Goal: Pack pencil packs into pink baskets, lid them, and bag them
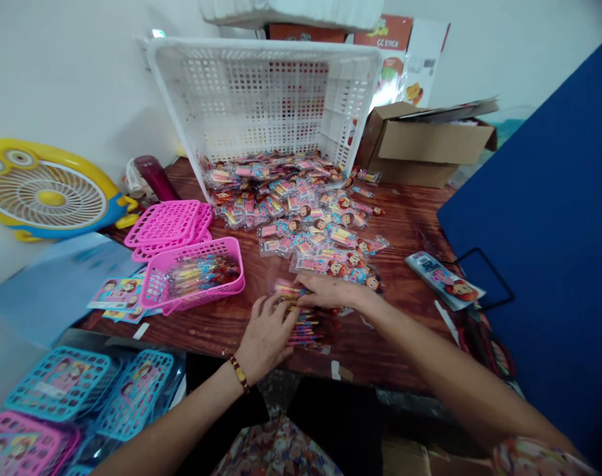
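Note:
Near the front edge of the table, my left hand (268,330) grips the left side of a stack of small plastic-wrapped packets (304,330). My right hand (325,291) closes on the far end of the same stack, its fingers curled over the top packets. The stack's edges are blurred, and my fingers hide part of it. Just beyond my right hand lies a heap of loose cartoon-printed packets (301,225). Left of my hands is a pink plastic basket (154,281) with a row of packets (204,272) inside.
A white crate (265,43) lies tipped with packets spilling out. Pink lids (164,221) and printed cards (117,294) are at the left, near a yellow fan (50,192). Blue baskets (60,380) sit lower left. A cardboard box (429,145) and blue panel (543,198) stand right.

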The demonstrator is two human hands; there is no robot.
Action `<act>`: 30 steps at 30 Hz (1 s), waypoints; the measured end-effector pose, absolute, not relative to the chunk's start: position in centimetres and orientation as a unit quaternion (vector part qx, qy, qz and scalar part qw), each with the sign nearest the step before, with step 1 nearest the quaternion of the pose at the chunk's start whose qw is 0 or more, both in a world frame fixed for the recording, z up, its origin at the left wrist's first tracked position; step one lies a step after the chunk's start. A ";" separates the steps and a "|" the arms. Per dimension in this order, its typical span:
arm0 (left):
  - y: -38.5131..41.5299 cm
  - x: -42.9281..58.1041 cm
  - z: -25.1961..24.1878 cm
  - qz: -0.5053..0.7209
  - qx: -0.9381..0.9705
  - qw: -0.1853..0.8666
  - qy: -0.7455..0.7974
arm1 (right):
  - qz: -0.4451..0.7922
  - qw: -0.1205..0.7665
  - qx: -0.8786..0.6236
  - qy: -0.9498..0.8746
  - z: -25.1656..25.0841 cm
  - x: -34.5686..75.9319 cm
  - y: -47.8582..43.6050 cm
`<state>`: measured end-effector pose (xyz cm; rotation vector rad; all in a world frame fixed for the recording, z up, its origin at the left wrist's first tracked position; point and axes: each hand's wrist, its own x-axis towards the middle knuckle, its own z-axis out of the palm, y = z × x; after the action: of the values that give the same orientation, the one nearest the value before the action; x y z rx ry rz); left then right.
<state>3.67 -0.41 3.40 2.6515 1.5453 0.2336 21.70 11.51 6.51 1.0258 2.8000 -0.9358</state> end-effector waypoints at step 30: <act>11.1 -12.5 10.0 0.020 0.749 -0.015 0.663 | -0.107 0.021 0.422 0.900 4.5 19.8 5.2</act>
<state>-12.45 11.13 10.03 2.3738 2.1013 0.0628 19.82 5.21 4.48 1.3078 2.7911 -0.3321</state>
